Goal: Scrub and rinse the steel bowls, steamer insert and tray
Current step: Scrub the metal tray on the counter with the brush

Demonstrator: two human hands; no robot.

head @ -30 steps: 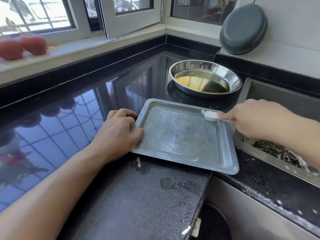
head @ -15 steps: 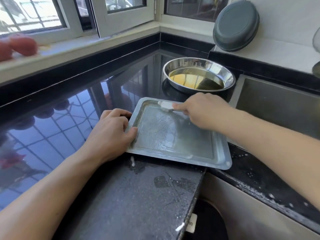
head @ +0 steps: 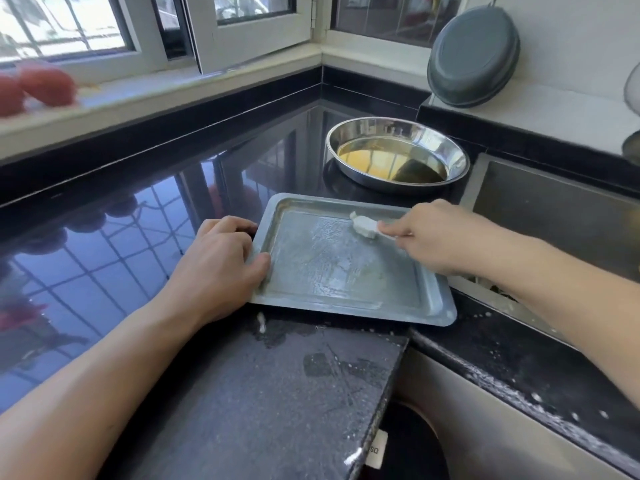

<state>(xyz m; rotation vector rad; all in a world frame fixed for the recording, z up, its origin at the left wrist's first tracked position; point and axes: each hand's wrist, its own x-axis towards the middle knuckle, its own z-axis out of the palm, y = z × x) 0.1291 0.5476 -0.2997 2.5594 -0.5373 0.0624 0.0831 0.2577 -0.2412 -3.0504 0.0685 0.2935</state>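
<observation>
- A dark speckled stone slab [head: 277, 403] is lying nearest the camera, just in front of the tray, with wet patches and a white dab of foam on its surface.
- A flat rectangular grey steel tray [head: 346, 271] with a raised rim is sitting on the glossy black countertop [head: 121, 237]; its near edge is overlapping the slab and its right corner is reaching toward the sink.
- The left hand [head: 221, 268] is gripping the tray's left rim, the thumb lying over the rim onto the inside and the other fingers curled at the outer edge.
- The right hand [head: 436, 237] is pinching the thin handle of a small white-headed brush [head: 363, 226], the fingers closed around it; the brush head is touching the tray's floor near the far rim, right of centre.
- Soapy streaks are showing across the tray's floor.
- A steel sink [head: 554, 216] is lying to the right of the tray, with white flecks on the black ledge in front of it.
- A round shiny steel bowl [head: 398, 150] holding yellowish liquid is standing just beyond the tray, apart from it.
- A dark grey oval lid [head: 474, 57] is leaning against the white wall, beyond the bowl and to the tray's far right.
- Blurred red round things [head: 38, 88] are lying on the window sill, far left of the tray.
</observation>
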